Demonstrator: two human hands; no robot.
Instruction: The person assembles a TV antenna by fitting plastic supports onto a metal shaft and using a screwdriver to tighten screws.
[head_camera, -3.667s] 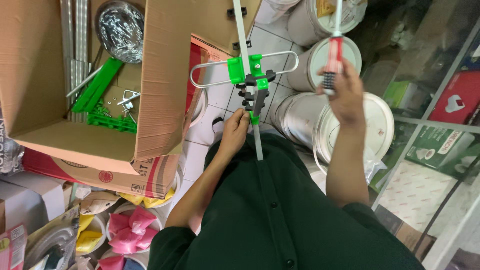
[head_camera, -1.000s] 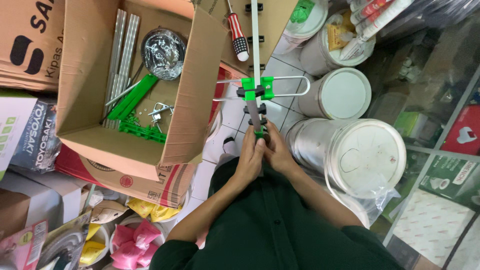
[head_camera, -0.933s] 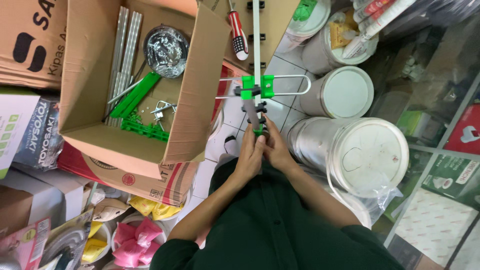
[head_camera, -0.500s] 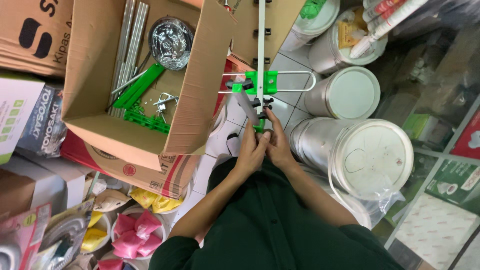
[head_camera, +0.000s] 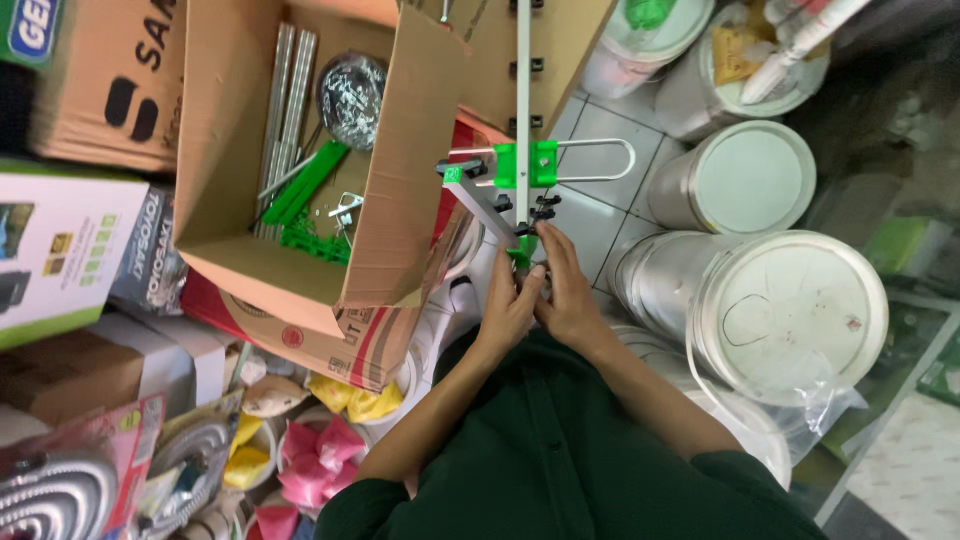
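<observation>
I see the open cardboard box (head_camera: 300, 170) filling the upper left, its near flap edge close to my work, and a big white-lidded bucket (head_camera: 790, 305) crowding the right. Between them only a narrow strip of tiled floor (head_camera: 600, 160) stays free. The aluminium antenna rod (head_camera: 522, 90) rises upright through that gap, a green bracket (head_camera: 525, 165) and wire loop (head_camera: 590, 160) crossing it. My left hand (head_camera: 508, 305) and right hand (head_camera: 570, 295) meet at the rod's lower end, fingers (head_camera: 548, 245) pinched closed around the small green clamp (head_camera: 520, 252) there.
</observation>
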